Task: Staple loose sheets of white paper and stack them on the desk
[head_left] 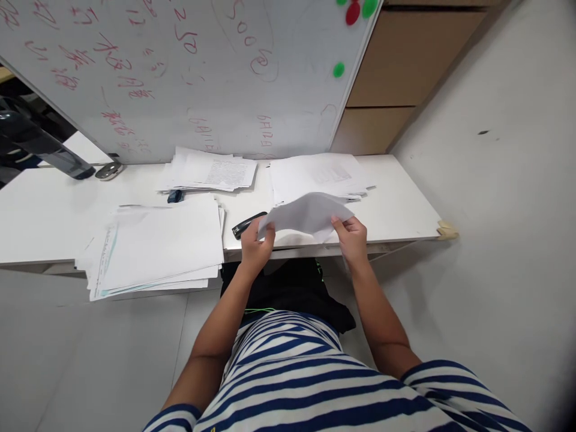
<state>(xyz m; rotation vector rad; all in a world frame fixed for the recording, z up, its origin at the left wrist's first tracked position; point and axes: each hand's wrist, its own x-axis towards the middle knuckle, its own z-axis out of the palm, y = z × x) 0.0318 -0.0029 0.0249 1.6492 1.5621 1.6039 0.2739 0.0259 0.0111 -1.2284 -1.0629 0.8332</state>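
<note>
Between my two hands a sheet of paper [306, 213] is held up, bowed along its top, above the front edge of the table. My left hand [257, 245] pinches its left end, thumb on the near side. At the right end my right hand [351, 237] grips it the same way. Whether it is one sheet or more I cannot tell. A black stapler [246, 224] lies on the table just left of my left hand. Behind the held paper rests a stack of papers [310, 174], partly covered by it.
A large paper stack [166, 240] overhangs the table's [400, 204] front edge at left. Another printed stack [211, 170] lies at the back, near a small dark object [175, 196]. A computer mouse [108, 171] sits back left. A whiteboard [288, 90] stands behind; a wall [508, 192] bounds the right.
</note>
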